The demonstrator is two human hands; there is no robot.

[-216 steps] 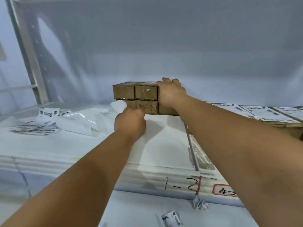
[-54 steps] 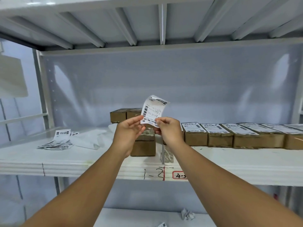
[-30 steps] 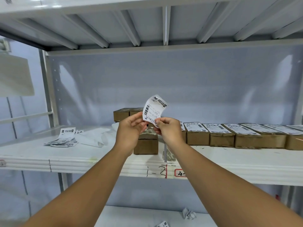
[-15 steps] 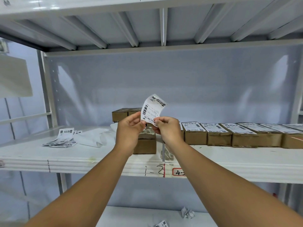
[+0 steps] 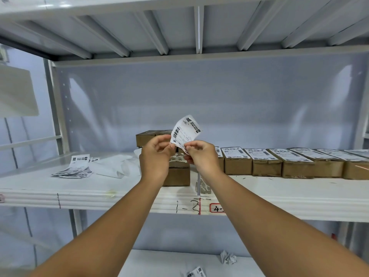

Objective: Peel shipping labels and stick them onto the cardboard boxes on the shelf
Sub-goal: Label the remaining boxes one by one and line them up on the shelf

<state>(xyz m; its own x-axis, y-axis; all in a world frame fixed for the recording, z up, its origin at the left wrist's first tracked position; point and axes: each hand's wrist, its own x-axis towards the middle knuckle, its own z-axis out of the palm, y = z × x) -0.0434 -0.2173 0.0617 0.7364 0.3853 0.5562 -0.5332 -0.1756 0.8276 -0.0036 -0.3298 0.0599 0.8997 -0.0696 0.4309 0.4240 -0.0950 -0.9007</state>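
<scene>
Centre frame: my left hand (image 5: 154, 156) and right hand (image 5: 201, 158) each pinch the lower edge of a shipping label (image 5: 185, 132) between thumb and fingertips, the other fingers curled in. The sheet stands upright and bends over at its top. I judge that I grip only that bottom edge so my fingertips can part label from backing while the sticky face touches nothing. Just below my hands, a bare cardboard box (image 5: 176, 174) sits alone near the front of the shelf (image 5: 279, 190), probably drawn forward to take this label. At right of frame, a row of labelled boxes (image 5: 265, 162) stands side by side, labels on their top faces. Behind my left hand, a stack of plain boxes (image 5: 148, 137) waits. At left of frame, a pile of unused labels (image 5: 76, 168) lies beside loose white backing sheets (image 5: 113, 166), handy for the next pick. The shelf is white metal, its front lip hand-marked with numbers. A pale glossy back panel (image 5: 219, 96) closes the bay, under the ribbed upper shelf (image 5: 179, 27). On the lower shelf (image 5: 159, 262), a crumpled scrap (image 5: 228, 257) lies near a stray label (image 5: 196, 273).
</scene>
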